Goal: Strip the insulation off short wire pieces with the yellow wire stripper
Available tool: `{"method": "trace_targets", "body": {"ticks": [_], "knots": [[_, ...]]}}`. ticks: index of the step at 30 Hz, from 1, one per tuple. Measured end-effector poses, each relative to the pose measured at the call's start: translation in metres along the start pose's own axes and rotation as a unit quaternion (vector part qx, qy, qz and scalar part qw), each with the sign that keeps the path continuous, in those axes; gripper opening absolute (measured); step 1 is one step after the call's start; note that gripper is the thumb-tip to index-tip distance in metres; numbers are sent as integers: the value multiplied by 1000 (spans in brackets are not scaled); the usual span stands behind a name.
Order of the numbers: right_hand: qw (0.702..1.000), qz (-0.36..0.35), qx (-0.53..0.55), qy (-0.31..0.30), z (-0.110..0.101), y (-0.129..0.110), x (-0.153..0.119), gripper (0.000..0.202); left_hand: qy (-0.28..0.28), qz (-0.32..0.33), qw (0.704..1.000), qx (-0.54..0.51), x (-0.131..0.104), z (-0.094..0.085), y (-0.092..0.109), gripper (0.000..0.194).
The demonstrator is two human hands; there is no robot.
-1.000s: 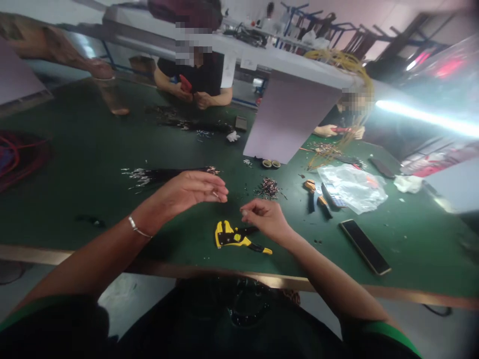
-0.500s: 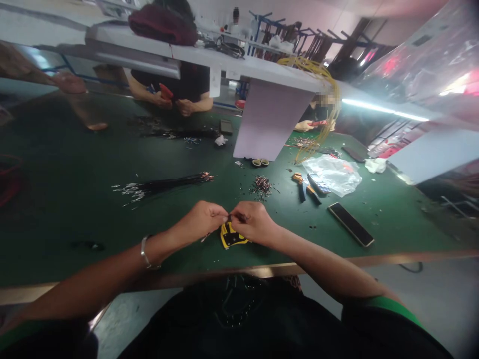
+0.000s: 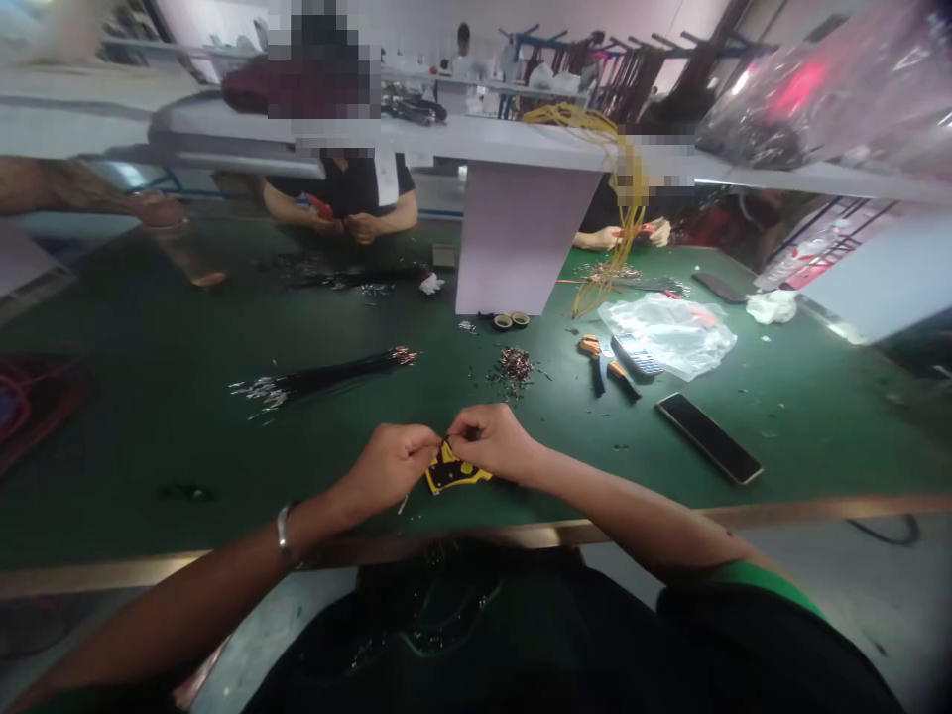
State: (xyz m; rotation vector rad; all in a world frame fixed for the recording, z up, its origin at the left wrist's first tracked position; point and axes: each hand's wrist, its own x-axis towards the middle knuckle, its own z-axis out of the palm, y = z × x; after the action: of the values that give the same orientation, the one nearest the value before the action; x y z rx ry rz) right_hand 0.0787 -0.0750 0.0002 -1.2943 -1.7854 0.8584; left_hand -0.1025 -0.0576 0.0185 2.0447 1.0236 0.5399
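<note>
My left hand (image 3: 393,462) is closed in a pinch near the front of the table. A thin black wire runs through its fingers, and the wire's silvery end (image 3: 403,504) pokes out below the palm. Fingertip to fingertip with it, my right hand (image 3: 495,439) is pinched on something small and dark that I cannot make out. Under both hands lies a yellow and black hand tool (image 3: 453,476), partly covered by the fingers. Beyond them is a pile of small coppery pieces (image 3: 515,367). To the left lies a bundle of black wires (image 3: 334,375) with silvery and coppery ends.
Orange-handled cutters (image 3: 595,362), a calculator (image 3: 636,355), a clear plastic bag (image 3: 669,332) and a phone (image 3: 708,436) lie to the right. Two tape rolls (image 3: 512,321) sit by a white upright panel (image 3: 498,238). Co-workers' hands (image 3: 364,226) are across the green table (image 3: 312,506).
Both hands have shifted slightly left, still pinched together over the yellow and black tool. More of the tool now shows. The camera view has also tilted a little.
</note>
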Motion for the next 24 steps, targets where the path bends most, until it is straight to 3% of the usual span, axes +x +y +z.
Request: {"method": "trace_targets", "body": {"ticks": [6, 10, 12, 20, 24], "knots": [[988, -72, -120, -69, -11, 27, -22, 10, 58, -158, 983, -69, -4, 9, 2, 21], [959, -136, -214, -125, -17, 52, -53, 66, 129, -180, 966, -135, -2, 13, 2, 22], [950, -144, -245, -131, -22, 62, -63, 75, 145, -179, 958, -172, 2, 15, 6, 20], [952, -116, -250, -134, -29, 75, -53, 55, 158, -190, 943, -222, 25, 19, 23, 15], [982, -74, -137, -107, -37, 82, -44, 50, 156, -201, 935, -248, 38, 13, 19, 13]]}}
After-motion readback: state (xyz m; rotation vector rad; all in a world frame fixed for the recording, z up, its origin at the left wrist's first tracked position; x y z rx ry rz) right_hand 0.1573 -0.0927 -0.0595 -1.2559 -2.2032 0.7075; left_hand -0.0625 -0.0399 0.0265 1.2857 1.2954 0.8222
